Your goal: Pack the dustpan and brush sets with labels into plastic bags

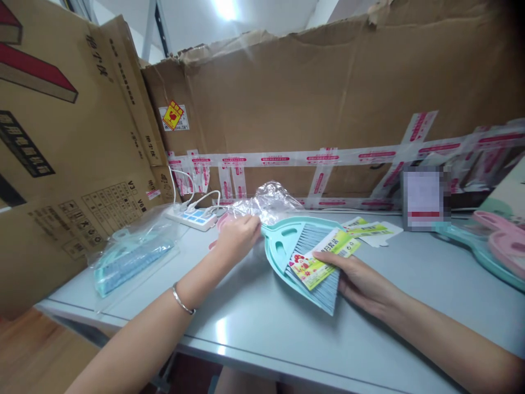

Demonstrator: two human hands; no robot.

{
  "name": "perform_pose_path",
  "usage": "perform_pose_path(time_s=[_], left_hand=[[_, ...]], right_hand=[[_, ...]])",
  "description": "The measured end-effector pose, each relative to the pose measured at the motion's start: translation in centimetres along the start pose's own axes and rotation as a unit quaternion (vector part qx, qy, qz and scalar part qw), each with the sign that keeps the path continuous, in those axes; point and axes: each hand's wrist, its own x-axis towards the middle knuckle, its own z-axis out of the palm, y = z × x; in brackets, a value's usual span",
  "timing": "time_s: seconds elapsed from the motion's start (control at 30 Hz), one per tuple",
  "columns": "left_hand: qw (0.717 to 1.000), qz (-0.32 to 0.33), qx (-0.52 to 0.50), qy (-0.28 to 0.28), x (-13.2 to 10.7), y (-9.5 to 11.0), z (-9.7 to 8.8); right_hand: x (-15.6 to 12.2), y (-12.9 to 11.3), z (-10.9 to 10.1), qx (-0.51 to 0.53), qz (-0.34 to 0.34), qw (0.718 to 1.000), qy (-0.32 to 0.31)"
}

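A mint-green dustpan (pixel 275 247) with a blue-grey bristled brush (pixel 318 295) nested in it is held over the table between my two hands. My left hand (pixel 241 235), with a silver bangle at the wrist, is closed round the handle end, which its fingers hide. On the right, my right hand (pixel 356 279) grips the wide bristle edge, its thumb pressing a yellow-green printed label card (pixel 314 268) against the bristles. Behind my left hand lie a crumpled clear plastic bag (pixel 273 200) and a partly hidden pink piece (pixel 221 221).
A bagged mint dustpan set (pixel 131 262) lies at left, near a white power strip (pixel 197 218). More label cards (pixel 375 232) lie behind my right hand. Mint and pink dustpan pieces (pixel 471 243) sit at right, beside a blurred upright device (pixel 424 197). Cardboard boxes (pixel 266 98) wall the back and left.
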Motion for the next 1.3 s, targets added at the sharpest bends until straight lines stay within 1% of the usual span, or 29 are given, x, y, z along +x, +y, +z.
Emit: perform_pose_path(time_s=[0.1,0.2,0.27,0.33,0.4,0.43,0.47,0.5,0.53,0.57,0.6,0.63,0.67,0.7,0.73,0.8,0.83,0.87,0.9,0.97,1.03,1.07,1.13,1.2,1.23,1.3], left_hand=[[0.997,0.082,0.005,0.007,-0.5,1.6,0.3],[0.991,0.126,0.015,0.030,-1.0,3.0,0.4],[0.987,0.154,0.013,0.032,-1.1,3.7,0.6],[0.983,0.185,-0.008,0.010,-1.1,4.2,0.8],[0.977,0.204,-0.056,-0.013,-1.1,4.3,0.8],[0.976,0.201,-0.088,-0.005,-1.0,4.1,0.6],[0.975,0.183,-0.123,0.024,-1.0,3.7,0.4],[0.974,0.145,-0.157,0.070,-0.8,3.3,0.2],[0.969,0.088,-0.192,0.126,-0.7,2.7,0.0],[0.956,0.013,-0.230,0.182,-0.5,2.1,-0.2],[0.932,-0.074,-0.275,0.224,-0.2,1.6,-0.4],[0.899,-0.162,-0.329,0.240,0.1,1.1,-0.4],[0.860,-0.239,-0.391,0.226,0.4,0.7,-0.3],[0.816,-0.297,-0.459,0.186,0.7,0.5,-0.1],[0.771,-0.333,-0.528,0.128,0.9,0.5,0.2],[0.683,-0.351,-0.640,0.009,1.0,0.8,0.7],[0.647,-0.348,-0.678,-0.026,1.0,1.2,0.9],[0.619,-0.346,-0.704,-0.042,0.8,1.5,1.0],[0.598,-0.346,-0.721,-0.047,0.6,1.9,1.1],[0.573,-0.346,-0.741,-0.059,0.1,2.6,1.2],[0.560,-0.330,-0.753,-0.103,-0.4,3.2,1.4],[0.560,-0.314,-0.756,-0.125,-0.6,3.6,1.5],[0.576,-0.278,-0.755,-0.141,-1.0,4.2,1.8],[0.597,-0.258,-0.748,-0.130,-1.2,4.5,2.1],[0.601,-0.257,-0.746,-0.123,-1.2,4.5,2.2],[0.598,-0.266,-0.747,-0.116,-1.1,4.2,2.1]], right_hand=[[0.1,0.3,0.4,0.043,-0.019,0.999,0.006],[0.4,0.7,0.6,0.082,-0.039,0.995,0.033],[0.7,1.0,0.9,0.092,-0.042,0.994,0.036],[0.9,1.3,1.3,0.087,-0.033,0.995,0.024],[1.2,1.5,1.8,0.086,-0.026,0.996,0.011],[1.4,1.5,1.9,0.090,-0.027,0.996,0.010],[1.5,1.4,1.9,0.098,-0.030,0.995,0.013],[1.7,1.2,1.9,0.108,-0.036,0.993,0.018],[1.9,1.0,1.9,0.120,-0.045,0.991,0.025],[2.0,0.8,1.8,0.131,-0.055,0.989,0.031],[2.2,0.5,1.8,0.140,-0.066,0.987,0.035],[2.3,0.3,1.8,0.147,-0.073,0.986,0.037],[2.3,0.1,1.9,0.153,-0.078,0.984,0.036],[2.4,0.0,2.1,0.157,-0.081,0.984,0.034],[2.4,0.0,2.4,0.158,-0.079,0.984,0.031],[2.4,0.2,3.2,0.158,-0.070,0.985,0.023],[2.4,0.4,3.6,0.158,-0.066,0.985,0.018],[2.4,0.5,4.0,0.158,-0.062,0.985,0.015],[2.4,0.6,4.3,0.158,-0.061,0.985,0.014],[2.6,0.7,4.7,0.162,-0.074,0.984,0.020],[2.7,0.7,4.7,0.167,-0.096,0.980,0.041],[2.8,0.7,4.6,0.169,-0.104,0.979,0.051],[3.0,0.9,4.3,0.165,-0.109,0.978,0.063],[3.0,1.0,3.9,0.153,-0.100,0.981,0.062],[3.0,1.0,3.7,0.146,-0.094,0.983,0.059],[3.0,0.5,3.1,0.124,-0.082,0.988,0.038]])
